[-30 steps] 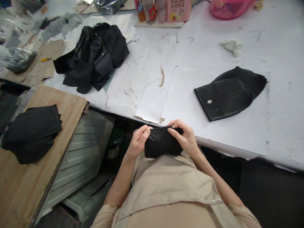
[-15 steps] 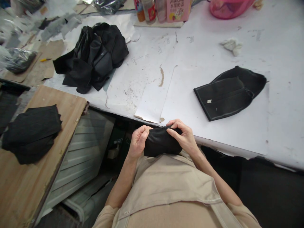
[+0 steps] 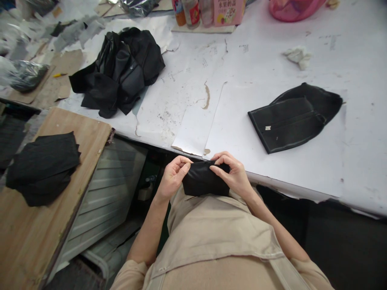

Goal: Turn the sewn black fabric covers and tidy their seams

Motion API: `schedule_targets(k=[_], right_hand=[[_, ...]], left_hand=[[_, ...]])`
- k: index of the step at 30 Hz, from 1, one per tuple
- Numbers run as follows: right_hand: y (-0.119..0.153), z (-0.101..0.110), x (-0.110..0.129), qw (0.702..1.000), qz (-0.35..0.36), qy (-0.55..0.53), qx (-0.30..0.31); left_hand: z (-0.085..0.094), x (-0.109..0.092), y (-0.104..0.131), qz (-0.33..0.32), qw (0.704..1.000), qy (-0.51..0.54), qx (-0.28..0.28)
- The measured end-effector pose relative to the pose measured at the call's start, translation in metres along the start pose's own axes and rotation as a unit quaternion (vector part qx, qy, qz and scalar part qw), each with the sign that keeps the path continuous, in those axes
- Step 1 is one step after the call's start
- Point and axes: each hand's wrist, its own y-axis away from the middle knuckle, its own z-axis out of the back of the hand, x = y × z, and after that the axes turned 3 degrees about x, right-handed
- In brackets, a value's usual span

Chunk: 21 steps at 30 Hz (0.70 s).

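A small piece of black fabric (image 3: 206,181) hangs in front of my lap, just below the near edge of the table. Its upper left corner is pinched between the thumb and fingers of my left hand (image 3: 173,177). Along the same top edge, farther right, my right hand (image 3: 232,173) grips it with thumb and fingertips. The top edge is drawn out between both hands, and the lower part lies against my apron. On the table to the right rests a sewn black piece (image 3: 293,121) with a small white tag; neither hand touches it.
A heap of black fabric (image 3: 121,72) lies on the white-covered table (image 3: 187,92). More black pieces (image 3: 45,165) are stacked on a wooden board (image 3: 87,125) at left. Bottles (image 3: 192,14), a pink box (image 3: 229,12), a pink basin (image 3: 294,9) and crumpled tissue (image 3: 298,56) stand farther back.
My left hand has loosened from a tight fist hold into a thumb-and-finger pinch on the fabric's corner. My right hand has shifted slightly left along the top edge. The view has moved a little.
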Motion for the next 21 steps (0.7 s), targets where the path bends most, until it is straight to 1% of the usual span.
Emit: schedule_targets(k=[3, 6, 8, 13, 15, 18, 21], right_hand=[[-0.002, -0.002, -0.002, 0.997, 0.02, 0.074, 0.027], [-0.003, -0.004, -0.002, 0.992, 0.025, 0.124, 0.023], [-0.004, -0.006, -0.001, 0.992, 0.023, 0.12, 0.012], [-0.003, -0.005, 0.001, 1.0, 0.014, 0.016, 0.01], [-0.002, -0.004, 0.0, 1.0, 0.005, -0.001, 0.004], [-0.003, -0.003, -0.003, 1.0, -0.001, 0.023, 0.001], [-0.004, -0.002, -0.004, 0.997, 0.016, 0.07, 0.026]], left_hand=[[-0.006, -0.002, 0.001, 0.002, 0.999, -0.033, -0.005], [-0.013, -0.003, 0.001, -0.004, 0.997, -0.074, -0.009], [-0.015, -0.003, 0.002, -0.01, 0.996, -0.085, -0.012], [-0.016, -0.002, 0.002, -0.01, 0.997, -0.076, -0.009], [-0.016, -0.001, 0.002, -0.009, 0.997, -0.07, -0.009], [-0.017, 0.001, 0.001, -0.002, 0.998, -0.056, -0.006], [-0.017, 0.001, 0.001, -0.001, 0.999, -0.054, -0.001]])
